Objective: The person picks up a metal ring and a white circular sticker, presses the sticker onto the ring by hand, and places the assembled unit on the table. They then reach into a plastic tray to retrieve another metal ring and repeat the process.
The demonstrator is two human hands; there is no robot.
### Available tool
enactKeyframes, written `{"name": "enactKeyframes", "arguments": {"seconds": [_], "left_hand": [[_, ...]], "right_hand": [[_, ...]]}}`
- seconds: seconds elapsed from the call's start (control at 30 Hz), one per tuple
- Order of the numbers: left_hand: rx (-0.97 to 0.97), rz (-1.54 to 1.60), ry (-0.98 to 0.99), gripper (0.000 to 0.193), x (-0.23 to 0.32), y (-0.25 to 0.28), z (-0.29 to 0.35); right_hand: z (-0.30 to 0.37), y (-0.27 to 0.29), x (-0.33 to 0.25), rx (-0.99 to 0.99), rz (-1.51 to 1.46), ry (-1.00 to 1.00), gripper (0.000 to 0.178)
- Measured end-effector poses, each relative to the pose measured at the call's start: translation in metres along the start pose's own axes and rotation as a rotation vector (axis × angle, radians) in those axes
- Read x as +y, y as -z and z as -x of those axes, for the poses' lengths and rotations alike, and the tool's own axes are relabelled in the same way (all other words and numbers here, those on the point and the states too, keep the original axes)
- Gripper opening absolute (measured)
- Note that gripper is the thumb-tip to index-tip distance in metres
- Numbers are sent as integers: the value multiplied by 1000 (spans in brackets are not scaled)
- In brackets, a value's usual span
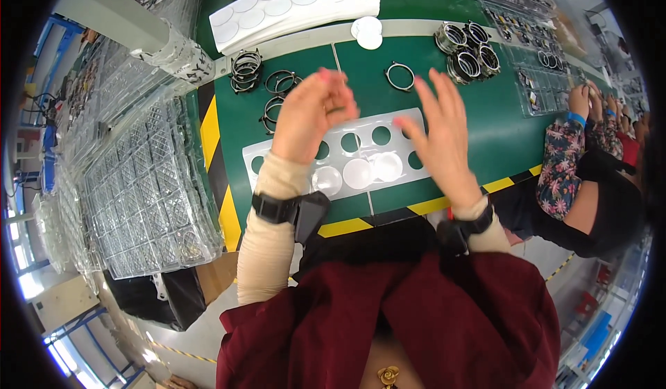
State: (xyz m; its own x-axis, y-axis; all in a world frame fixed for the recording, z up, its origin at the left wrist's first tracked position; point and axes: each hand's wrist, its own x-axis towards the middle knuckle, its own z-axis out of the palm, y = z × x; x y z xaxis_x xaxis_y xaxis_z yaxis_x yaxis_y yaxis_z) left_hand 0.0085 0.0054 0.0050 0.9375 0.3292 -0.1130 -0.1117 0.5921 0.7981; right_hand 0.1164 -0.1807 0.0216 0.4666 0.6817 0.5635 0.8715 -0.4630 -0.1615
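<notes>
Pale sheet (368,150) with round holes lies on the green table (485,139), right in front of the person; three white discs (357,174) sit along its near edge. Left hand (312,118) over the sheet's far left part, fingers curled, blurred — cannot tell if anything is pinched. Right hand (444,139) at the sheet's right end, open, fingers spread. Beyond the sheet: one dark ring (389,77) alone, farther off a white stack (298,7) marked with circles. Left of the sheet — clear trays (149,188).
</notes>
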Motion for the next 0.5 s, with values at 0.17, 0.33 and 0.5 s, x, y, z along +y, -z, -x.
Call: {"name": "enactKeyframes", "arguments": {"seconds": [0.17,0.33,0.5], "left_hand": [[13,-1297,-31,28,-10,-34,62],[60,-1614,-219,34,-23,-31,73],[60,-1666,-267,37,-14,-20,67]], "right_hand": [[21,30,-25,-494,-122,-122,62],[9,38,-22,-984,-574,-287,64],[12,27,-22,-976,-929,43,60]]}}
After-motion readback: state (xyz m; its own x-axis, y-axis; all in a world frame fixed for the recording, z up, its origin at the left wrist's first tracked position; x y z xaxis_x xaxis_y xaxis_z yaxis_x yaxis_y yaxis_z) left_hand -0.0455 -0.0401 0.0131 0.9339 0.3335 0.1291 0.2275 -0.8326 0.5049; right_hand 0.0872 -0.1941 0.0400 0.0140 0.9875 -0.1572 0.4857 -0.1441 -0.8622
